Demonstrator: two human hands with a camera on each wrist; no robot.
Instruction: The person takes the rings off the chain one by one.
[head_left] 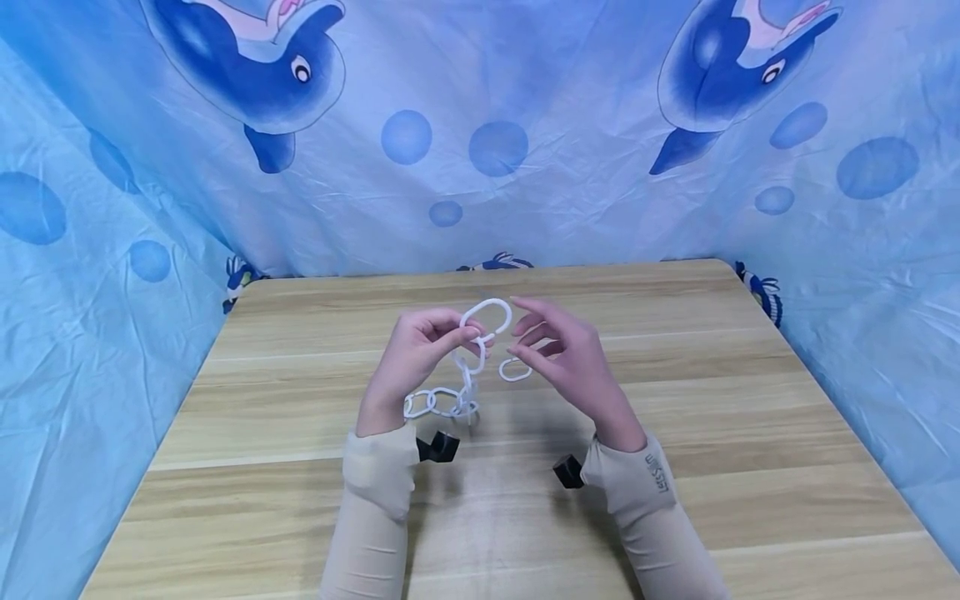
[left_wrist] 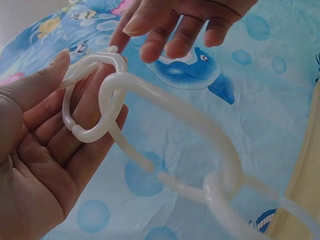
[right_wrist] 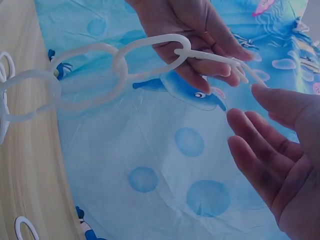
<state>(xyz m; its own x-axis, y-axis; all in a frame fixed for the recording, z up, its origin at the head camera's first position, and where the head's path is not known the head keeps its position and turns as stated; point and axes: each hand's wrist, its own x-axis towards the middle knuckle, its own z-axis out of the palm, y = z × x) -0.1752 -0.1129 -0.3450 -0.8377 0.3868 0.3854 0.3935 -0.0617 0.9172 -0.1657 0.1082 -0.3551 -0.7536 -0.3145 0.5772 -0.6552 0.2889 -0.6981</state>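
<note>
My left hand (head_left: 420, 354) pinches a white plastic chain link (head_left: 486, 302) between thumb and fingers, above the table. Further joined links form a chain (head_left: 442, 402) that hangs from it and trails onto the wood beneath. In the left wrist view, the pinched links (left_wrist: 94, 135) lie across the fingers, and a small gap shows in one oval. To the right, my right hand (head_left: 562, 350) has its fingers spread and curves towards the top link. Its fingertips (right_wrist: 257, 89) are very near that link; whether they touch, I cannot tell. A separate white link (head_left: 516, 377) lies below the right hand.
The hands are over a wooden table (head_left: 750, 400). A blue curtain (head_left: 600, 225) printed with dolphins and bubbles surrounds its back and sides. A black wrist camera (head_left: 442, 447) juts from the left sleeve, and another camera (head_left: 567, 472) from the right.
</note>
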